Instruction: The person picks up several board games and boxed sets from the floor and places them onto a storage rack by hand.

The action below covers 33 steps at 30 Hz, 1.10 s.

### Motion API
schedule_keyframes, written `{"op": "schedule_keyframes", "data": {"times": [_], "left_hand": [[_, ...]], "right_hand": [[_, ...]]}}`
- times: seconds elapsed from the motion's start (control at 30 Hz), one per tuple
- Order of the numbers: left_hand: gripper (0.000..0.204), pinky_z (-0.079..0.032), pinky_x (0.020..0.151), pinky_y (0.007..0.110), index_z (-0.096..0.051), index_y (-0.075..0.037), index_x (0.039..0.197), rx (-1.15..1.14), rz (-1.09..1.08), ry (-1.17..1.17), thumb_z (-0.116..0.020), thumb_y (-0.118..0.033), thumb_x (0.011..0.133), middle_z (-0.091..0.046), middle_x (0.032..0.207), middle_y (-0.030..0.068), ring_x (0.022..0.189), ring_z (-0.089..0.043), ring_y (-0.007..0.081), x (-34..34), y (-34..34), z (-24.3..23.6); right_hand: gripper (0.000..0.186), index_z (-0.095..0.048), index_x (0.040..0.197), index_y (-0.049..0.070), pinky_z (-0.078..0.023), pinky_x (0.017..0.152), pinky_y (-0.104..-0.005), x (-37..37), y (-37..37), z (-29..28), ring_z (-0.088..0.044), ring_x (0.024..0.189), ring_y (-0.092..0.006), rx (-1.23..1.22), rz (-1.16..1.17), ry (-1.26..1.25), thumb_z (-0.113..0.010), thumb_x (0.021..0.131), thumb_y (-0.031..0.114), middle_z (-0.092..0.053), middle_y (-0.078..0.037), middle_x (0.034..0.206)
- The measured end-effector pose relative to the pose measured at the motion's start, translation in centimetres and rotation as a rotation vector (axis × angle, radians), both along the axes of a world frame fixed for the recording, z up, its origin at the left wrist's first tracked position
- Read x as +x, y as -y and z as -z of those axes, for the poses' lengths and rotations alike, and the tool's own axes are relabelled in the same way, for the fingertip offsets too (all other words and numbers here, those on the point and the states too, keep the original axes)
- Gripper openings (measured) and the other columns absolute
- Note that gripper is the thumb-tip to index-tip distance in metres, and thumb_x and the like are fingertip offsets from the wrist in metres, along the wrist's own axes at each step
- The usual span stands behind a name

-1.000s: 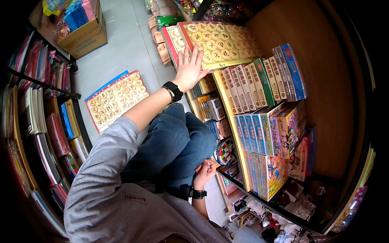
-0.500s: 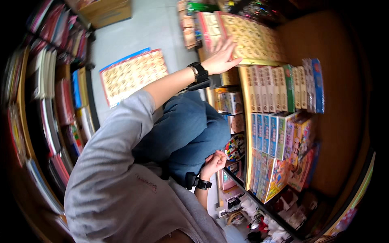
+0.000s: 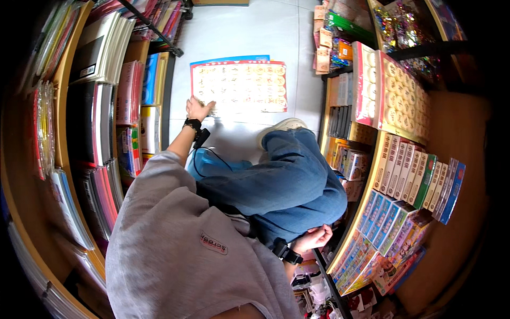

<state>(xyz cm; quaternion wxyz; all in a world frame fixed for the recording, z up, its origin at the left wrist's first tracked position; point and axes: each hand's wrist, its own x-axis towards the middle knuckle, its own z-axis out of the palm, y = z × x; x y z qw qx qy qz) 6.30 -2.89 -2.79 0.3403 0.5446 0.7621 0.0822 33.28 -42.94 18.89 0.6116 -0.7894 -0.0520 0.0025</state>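
White folders (image 3: 109, 45), shelved, left of the left fingers (image 3: 189, 104); blue plastic item (image 3: 211, 164), below them; green packet (image 3: 345, 25), well right; glittering packets (image 3: 390, 24), farther right.

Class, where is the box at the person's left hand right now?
In the head view, the box lies on the floor at upper centre, just beyond the pale shoe, with its near left corner at the left hand.
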Motion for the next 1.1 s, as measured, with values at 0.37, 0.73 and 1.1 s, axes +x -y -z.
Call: {"op": "schedule_keyframes", "data": {"times": [0.37, 0.73, 1.1], "left_hand": [[0.091, -0.042, 0.09, 0.039, -0.047, 0.013, 0.109, -0.228, -0.26, 0.049, -0.065, -0.063, 0.061, -0.05, 0.113, 0.0286, 0.105, -0.051, 0.0382, -2.4, 0.4, 5.6], [0.081, -0.045, 0.081, 0.037, -0.046, 0.009, 0.108, -0.124, -0.312, 0.072, -0.071, -0.054, 0.063, -0.058, 0.099, 0.0223, 0.093, -0.057, 0.0331, -2.7, 2.5, 5.9], [0.072, -0.048, 0.057, 0.025, -0.043, 0.006, 0.107, -0.186, -0.497, 0.413, -0.079, -0.038, 0.063, -0.056, 0.089, 0.0123, 0.067, -0.056, 0.0131, -3.8, 6.1, 12.3]], "right_hand": [[0.01, -0.052, 0.087, 0.005, -0.027, 0.043, -0.0191, -0.5, -0.7, 0.1, -0.034, 0.046, -0.0057, -0.119, 0.083, 0.054, -0.047, 0.087, 0.014, -0.04, 0.002, 0.058], [0.009, -0.053, 0.086, 0.009, -0.024, 0.044, -0.0197, -0.5, -0.4, 0.1, -0.033, 0.05, -0.0054, -0.189, 0.116, 0.067, -0.047, 0.087, 0.016, -0.038, 0.005, 0.059], [0.01, -0.052, 0.085, 0.005, -0.026, 0.044, -0.0196, -0.3, -0.9, -0.2, -0.034, 0.046, -0.0057, -0.144, 0.06, 0.075, -0.047, 0.087, 0.013, -0.04, 0.002, 0.058]]}}
